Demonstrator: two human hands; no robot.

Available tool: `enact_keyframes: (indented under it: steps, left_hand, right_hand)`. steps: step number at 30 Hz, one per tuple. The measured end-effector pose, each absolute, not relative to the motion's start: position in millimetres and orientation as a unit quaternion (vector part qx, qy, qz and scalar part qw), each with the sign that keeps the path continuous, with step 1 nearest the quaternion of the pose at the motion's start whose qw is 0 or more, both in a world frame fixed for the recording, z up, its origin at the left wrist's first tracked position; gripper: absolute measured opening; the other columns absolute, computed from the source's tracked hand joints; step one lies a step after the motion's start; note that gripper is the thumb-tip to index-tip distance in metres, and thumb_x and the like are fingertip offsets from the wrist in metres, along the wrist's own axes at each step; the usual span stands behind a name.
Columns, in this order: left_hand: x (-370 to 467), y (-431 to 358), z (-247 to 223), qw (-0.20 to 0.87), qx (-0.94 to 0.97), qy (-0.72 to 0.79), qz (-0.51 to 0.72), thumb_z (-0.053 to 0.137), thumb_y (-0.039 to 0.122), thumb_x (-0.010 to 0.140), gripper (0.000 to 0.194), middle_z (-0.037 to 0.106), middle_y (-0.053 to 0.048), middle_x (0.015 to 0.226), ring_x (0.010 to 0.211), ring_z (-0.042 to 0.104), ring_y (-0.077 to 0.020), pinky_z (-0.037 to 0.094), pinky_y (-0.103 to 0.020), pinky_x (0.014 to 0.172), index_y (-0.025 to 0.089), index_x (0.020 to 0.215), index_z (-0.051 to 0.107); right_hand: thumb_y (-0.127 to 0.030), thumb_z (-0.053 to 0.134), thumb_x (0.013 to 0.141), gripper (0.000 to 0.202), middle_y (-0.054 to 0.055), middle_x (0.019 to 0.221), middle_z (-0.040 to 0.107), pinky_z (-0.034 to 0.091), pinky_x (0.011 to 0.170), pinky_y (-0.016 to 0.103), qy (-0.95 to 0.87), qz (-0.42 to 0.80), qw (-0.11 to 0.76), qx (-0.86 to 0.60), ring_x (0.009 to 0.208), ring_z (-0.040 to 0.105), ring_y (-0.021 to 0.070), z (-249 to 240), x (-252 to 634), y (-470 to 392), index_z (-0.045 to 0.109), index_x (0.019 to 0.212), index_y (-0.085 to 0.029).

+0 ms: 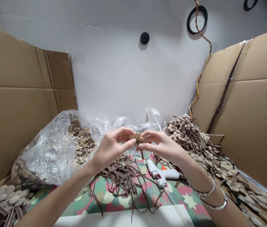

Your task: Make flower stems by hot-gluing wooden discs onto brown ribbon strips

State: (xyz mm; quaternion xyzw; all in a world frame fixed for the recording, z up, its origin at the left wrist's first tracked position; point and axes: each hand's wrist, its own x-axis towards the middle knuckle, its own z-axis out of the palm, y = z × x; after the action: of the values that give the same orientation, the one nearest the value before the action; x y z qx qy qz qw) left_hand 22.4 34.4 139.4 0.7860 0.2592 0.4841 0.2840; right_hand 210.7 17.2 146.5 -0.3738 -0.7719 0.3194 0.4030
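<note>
Your left hand (pixel 116 142) and right hand (pixel 163 144) meet in front of you, above the patterned cloth (pixel 190 203); between them sits a small flower-shaped piece of tan discs (pixel 137 136), a dark strip (pixel 141 154) hanging down from it; your left thumb and fingers are pinched on its left side, your right thumb and fingers on its right side, so both grips are clamped on the one piece; how the strip joins the discs is too small to tell.

Below your hands lies a loose tangle of brown ribbons (pixel 124 178), some ends trailing toward the white sheet (pixel 119 219) nearest you; to the right of the tangle, below your right hand, a white glue gun (pixel 155 170) rests on the cloth, a clear stick (pixel 174 205) running back from it over the sheet's edge.

On your left a clear plastic bag (pixel 53 151) lies open, tan pieces (pixel 81 142) showing inside; nearer you, by your left forearm, is a pile of pale discs and ribbons (pixel 5 198); on your right a tall heap of discs with strips (pixel 182 129) leans toward the cardboard panel (pixel 256 104); your right wrist wears a beaded bracelet (pixel 210 190) and a bangle (pixel 220 207).
</note>
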Motion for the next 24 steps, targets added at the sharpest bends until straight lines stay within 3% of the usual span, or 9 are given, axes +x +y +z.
enact_keyframes:
  steps: [8, 13, 17, 24]
  left_hand:
    - [21, 37, 140, 0.298, 0.777, 0.25, 0.495, 0.06, 0.025, 0.077, 0.018, 0.066, -0.005, 0.088, 0.083, 0.064, -0.0159, 0.054, -0.029, 0.079, 0.015, 0.092, 0.059]
    - [21, 35, 141, 0.33, 0.77, 0.236, 0.493, 0.062, 0.022, 0.076, 0.019, 0.066, -0.005, 0.09, 0.083, 0.064, -0.0153, 0.055, -0.027, 0.078, 0.015, 0.093, 0.059]
    - [20, 34, 142, 0.324, 0.777, 0.233, 0.487, 0.061, 0.022, 0.076, 0.018, 0.066, -0.005, 0.088, 0.081, 0.064, -0.0155, 0.055, -0.028, 0.076, 0.015, 0.093, 0.059]
    - [19, 34, 144, 0.31, 0.825, 0.214, 0.422, 0.057, 0.023, 0.08, 0.017, 0.066, -0.005, 0.087, 0.08, 0.064, -0.0155, 0.053, -0.029, 0.076, 0.016, 0.095, 0.061]
  right_hand:
    - [-0.032, 0.063, 0.075, 0.021, 0.002, 0.07, 0.066, 0.03, 0.043, 0.023, -0.753, 0.364, 0.382, -0.393, 0.052, 0.049, 0.009, 147, 214, 17, 0.055, 0.09, -0.019]
    - [-0.027, 0.064, 0.074, 0.016, 0.001, 0.069, 0.065, 0.036, 0.047, 0.024, -0.755, 0.373, 0.393, -0.37, 0.061, 0.056, 0.012, 152, 214, 11, 0.059, 0.086, -0.019]
    - [-0.027, 0.063, 0.075, 0.016, 0.002, 0.076, 0.066, 0.043, 0.061, 0.028, -0.767, 0.377, 0.381, -0.353, 0.07, 0.06, 0.0153, 152, 216, 15, 0.06, 0.089, -0.02]
    - [-0.035, 0.056, 0.081, 0.016, 0.001, 0.081, 0.065, 0.043, 0.071, 0.029, -0.801, 0.216, 0.411, -0.378, 0.079, 0.058, 0.0151, 154, 213, 15, 0.062, 0.082, -0.021]
